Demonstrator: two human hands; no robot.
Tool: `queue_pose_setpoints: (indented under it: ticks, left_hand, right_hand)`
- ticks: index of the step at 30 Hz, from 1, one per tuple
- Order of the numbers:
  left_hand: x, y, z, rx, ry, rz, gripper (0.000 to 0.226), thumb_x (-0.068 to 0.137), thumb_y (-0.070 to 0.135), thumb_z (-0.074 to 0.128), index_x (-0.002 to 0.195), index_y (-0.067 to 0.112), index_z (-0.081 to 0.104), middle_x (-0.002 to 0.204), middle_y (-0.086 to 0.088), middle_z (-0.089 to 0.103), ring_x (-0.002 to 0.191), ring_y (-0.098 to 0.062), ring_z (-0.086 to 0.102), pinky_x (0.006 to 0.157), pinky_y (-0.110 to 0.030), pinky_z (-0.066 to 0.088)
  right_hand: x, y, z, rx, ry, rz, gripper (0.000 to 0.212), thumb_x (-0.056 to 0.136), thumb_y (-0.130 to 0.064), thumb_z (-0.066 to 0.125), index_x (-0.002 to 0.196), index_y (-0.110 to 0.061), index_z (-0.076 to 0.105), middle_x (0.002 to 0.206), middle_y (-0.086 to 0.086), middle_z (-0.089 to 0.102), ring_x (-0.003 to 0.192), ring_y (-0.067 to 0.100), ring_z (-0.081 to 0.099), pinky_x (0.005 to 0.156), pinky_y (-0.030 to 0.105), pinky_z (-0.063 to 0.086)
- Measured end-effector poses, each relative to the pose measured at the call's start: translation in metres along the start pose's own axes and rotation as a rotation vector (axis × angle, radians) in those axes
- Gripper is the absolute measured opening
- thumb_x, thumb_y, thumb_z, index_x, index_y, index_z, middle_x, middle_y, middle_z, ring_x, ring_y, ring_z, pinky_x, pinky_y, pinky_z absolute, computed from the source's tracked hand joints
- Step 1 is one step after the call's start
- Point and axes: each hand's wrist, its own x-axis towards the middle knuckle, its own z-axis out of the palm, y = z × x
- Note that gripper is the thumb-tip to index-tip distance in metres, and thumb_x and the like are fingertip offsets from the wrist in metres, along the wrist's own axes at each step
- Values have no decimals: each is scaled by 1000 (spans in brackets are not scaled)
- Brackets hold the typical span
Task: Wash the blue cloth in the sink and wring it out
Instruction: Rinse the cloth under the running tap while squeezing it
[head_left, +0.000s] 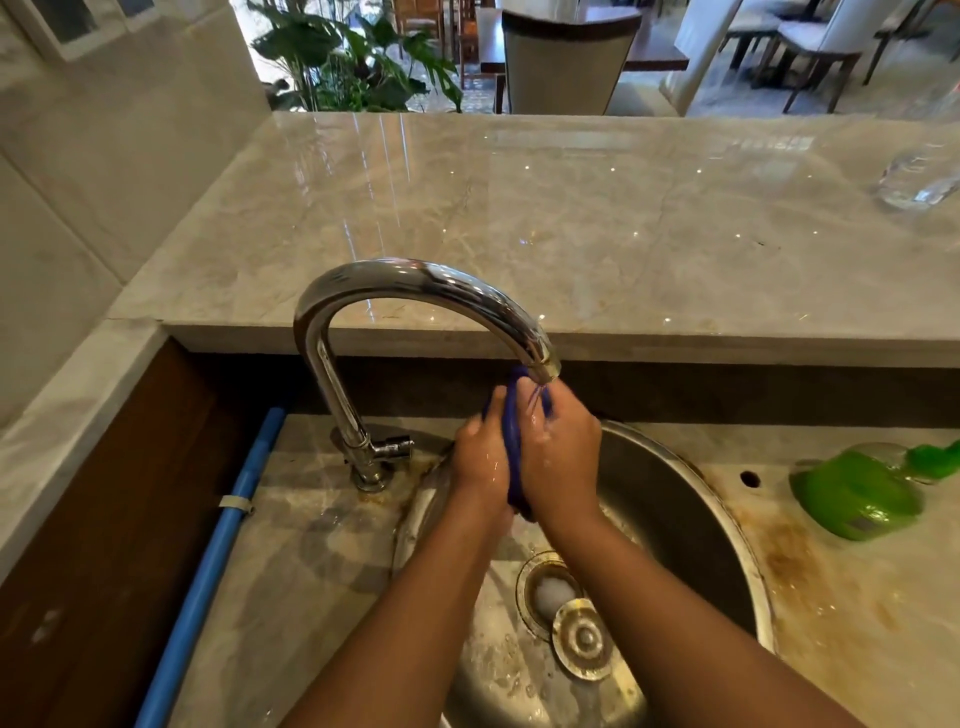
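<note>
The blue cloth (513, 441) is bunched into a narrow roll, pressed between my two hands above the round steel sink (685, 519). My left hand (480, 457) grips its left side and my right hand (563, 452) closes over its right side. The cloth's top end sits just under the spout of the chrome tap (415, 283), where a thin stream of water touches it. Most of the cloth is hidden by my fingers.
The drain (550, 592) holds foam, and its loose metal strainer lid (584, 639) lies beside it. A green dish soap bottle (862, 493) lies on the stained counter to the right. A blue pipe (218, 561) runs along the left. A glass (919, 176) stands on the raised marble ledge.
</note>
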Motion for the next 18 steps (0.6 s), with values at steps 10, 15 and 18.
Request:
queue_pose_setpoints:
  ticks: [10, 15, 18]
  left_hand:
    - [8, 8, -2, 65, 23, 178, 29, 99, 32, 54, 77, 14, 59, 55, 5, 58, 53, -11, 56, 53, -24, 49]
    - [6, -7, -6, -18, 1, 12, 33, 97, 44, 52, 92, 14, 65, 75, -3, 72, 76, -19, 68, 66, -30, 54]
    - [-12, -13, -7, 54, 18, 15, 35, 94, 47, 57, 114, 19, 62, 106, -9, 73, 97, -28, 71, 79, -44, 59]
  right_hand:
    - [-31, -4, -4, 170, -8, 64, 26, 103, -25, 48, 85, -12, 61, 70, 5, 61, 58, 11, 54, 54, 25, 45]
    - [-13, 13, 7, -25, -15, 17, 29, 98, -40, 50, 87, -16, 61, 69, 1, 63, 62, 14, 60, 60, 33, 51]
    - [6, 36, 4, 11, -25, 184, 26, 100, -36, 50, 81, -21, 59, 73, 5, 64, 68, 21, 63, 69, 48, 56]
